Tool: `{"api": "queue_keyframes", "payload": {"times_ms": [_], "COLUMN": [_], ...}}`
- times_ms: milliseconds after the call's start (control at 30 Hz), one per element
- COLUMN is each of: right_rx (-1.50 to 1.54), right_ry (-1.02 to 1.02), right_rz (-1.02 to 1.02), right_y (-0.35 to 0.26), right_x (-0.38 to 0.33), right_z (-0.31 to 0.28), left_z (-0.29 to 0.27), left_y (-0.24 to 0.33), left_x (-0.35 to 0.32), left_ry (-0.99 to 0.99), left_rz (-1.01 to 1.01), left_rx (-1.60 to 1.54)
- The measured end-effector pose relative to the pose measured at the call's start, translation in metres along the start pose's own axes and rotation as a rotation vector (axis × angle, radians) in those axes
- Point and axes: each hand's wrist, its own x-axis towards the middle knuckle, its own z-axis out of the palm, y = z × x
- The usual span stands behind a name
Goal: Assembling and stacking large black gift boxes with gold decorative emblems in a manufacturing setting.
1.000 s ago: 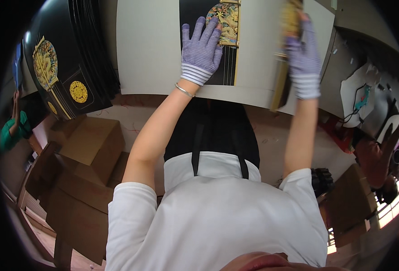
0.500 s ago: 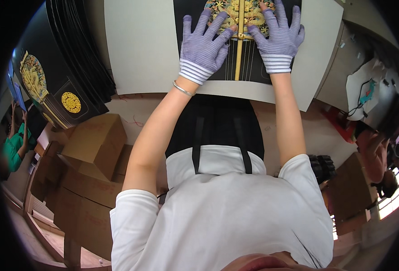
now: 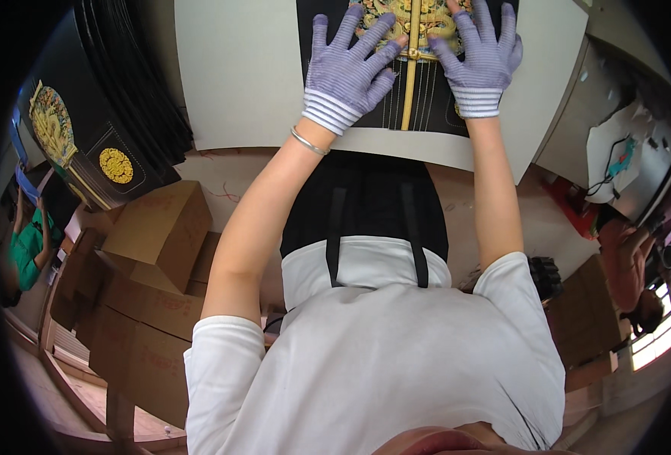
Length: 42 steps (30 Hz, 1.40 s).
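A flat black panel (image 3: 434, 95) lies at the top of the view, with a colourful gold dragon pattern (image 3: 419, 26), a gold strip down its middle and pale stitched lines. My left hand (image 3: 347, 72), in a purple striped glove, rests flat on the panel's left half, fingers spread. On the right half lies my right hand (image 3: 481, 68) in a matching glove, its fingers also stretched out. Neither hand grips anything. The panel's far edge is cut off by the frame. Beneath it is a large whitish board (image 3: 237, 83).
To the left hangs a thick stack of similar black panels (image 3: 85, 136). Cardboard boxes (image 3: 157, 235) stand below it. Papers and a cable (image 3: 616, 159) lie on a surface at the right. A person in green (image 3: 28, 250) is at far left, another person (image 3: 627, 258) at far right.
Both hands and the panel appear slightly further right and higher in the picture, as the whole view has shifted a little. The hands stay spread on the panel.
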Motion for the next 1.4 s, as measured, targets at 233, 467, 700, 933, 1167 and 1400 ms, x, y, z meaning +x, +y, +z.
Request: {"api": "queue_keyframes", "payload": {"times_ms": [233,467,700,933,1167,1400], "right_rx": [-0.006,-0.098,-0.079,-0.078,-0.093,-0.139], "right_ry": [-0.016,-0.025,-0.049,-0.096,-0.116,-0.152], "right_rz": [-0.034,-0.066,-0.045,-0.005,0.007,-0.011], "right_y": [0.009,0.021,0.017,0.014,0.016,0.015], "right_x": [0.0,0.055,0.064,0.064,0.067,0.067], "right_z": [0.018,0.036,0.035,0.036,0.038,0.036], "left_z": [0.013,0.005,0.004,0.005,0.005,0.004], "left_y": [-0.007,-0.004,-0.002,-0.003,-0.002,0.004], "left_x": [-0.004,0.003,0.001,0.001,0.002,0.029], "left_ry": [0.051,0.045,0.01,-0.029,-0.054,-0.014], "left_rz": [0.029,0.017,-0.001,-0.022,-0.026,-0.017], "left_rx": [0.01,-0.041,-0.071,-0.033,0.001,0.006]}}
